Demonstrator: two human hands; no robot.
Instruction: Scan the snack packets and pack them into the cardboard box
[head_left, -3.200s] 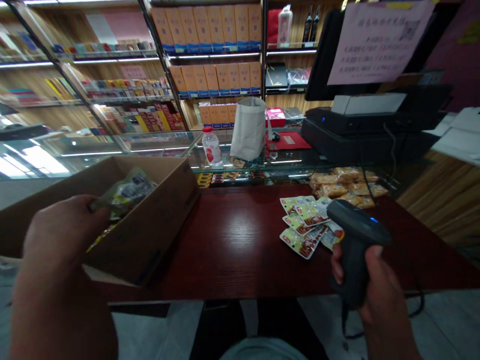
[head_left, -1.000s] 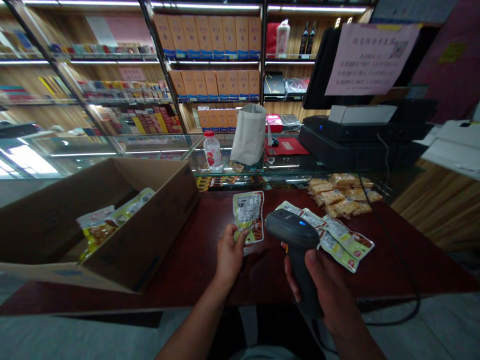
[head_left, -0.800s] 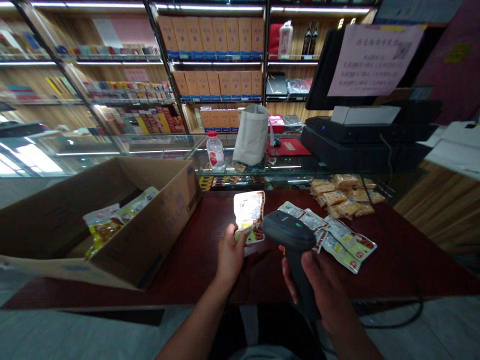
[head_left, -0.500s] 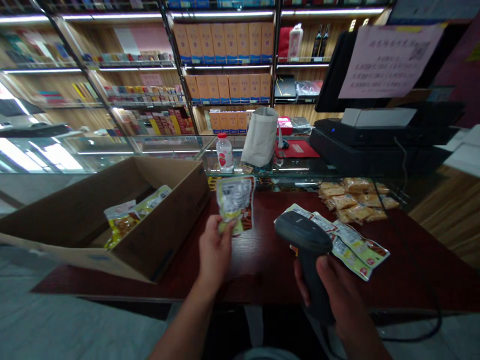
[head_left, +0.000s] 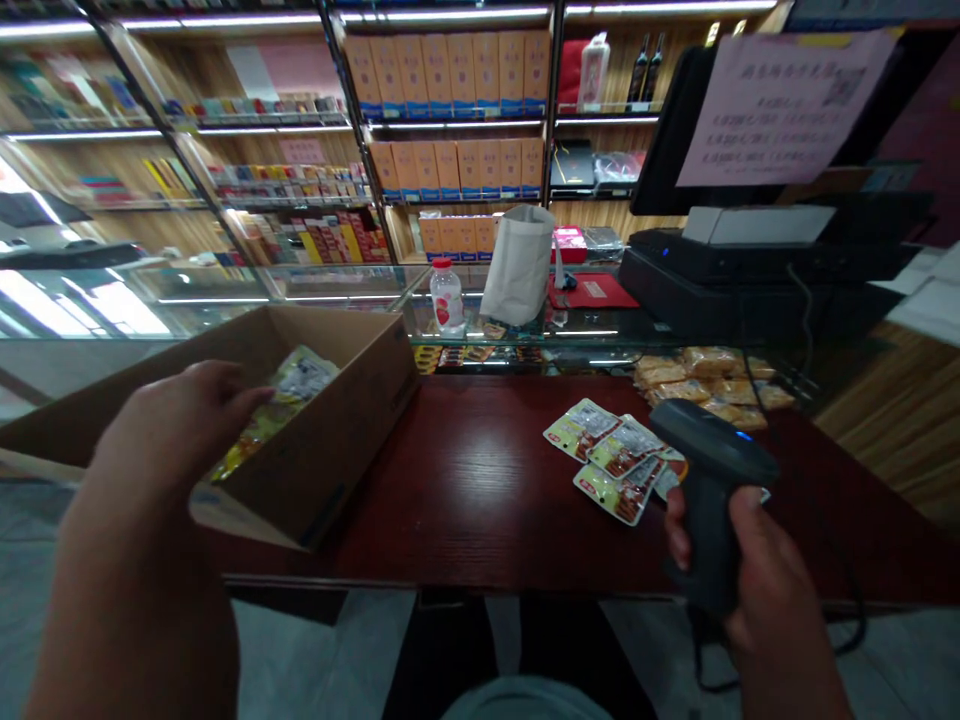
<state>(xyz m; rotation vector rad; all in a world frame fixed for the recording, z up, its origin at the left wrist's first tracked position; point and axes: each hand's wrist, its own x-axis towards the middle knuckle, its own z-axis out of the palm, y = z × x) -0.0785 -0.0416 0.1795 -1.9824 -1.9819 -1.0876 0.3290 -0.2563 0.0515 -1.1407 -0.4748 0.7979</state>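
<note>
From the head camera, the person's left hand (head_left: 161, 470) reaches out over a cardboard box (head_left: 330, 450) that sits at the left end of a dark red counter (head_left: 480, 490). Its fingers (head_left: 232, 385) are loosely curved and extend over the box, with their tips just beside a silvery foil packet (head_left: 304, 378) inside. The view does not settle whether the hand is gripping the packet. More yellow packaging (head_left: 247, 435) lies below it in the box.

The right hand (head_left: 757, 580) is closed around the handle of a black barcode scanner (head_left: 709, 480), with the scanner's head tilted forward and pointing away from the person. Just beyond the scanner, several snack packets (head_left: 619, 460) lie overlapping on the counter, and a heap of yellow snacks (head_left: 705, 375) sits farther back.

Behind the counter is a glass display case (head_left: 487, 325). On top of it stand a plastic bottle (head_left: 447, 297), a white paper bag (head_left: 517, 268), and a black till (head_left: 757, 265), with a pink notice (head_left: 784, 95) above.
</note>
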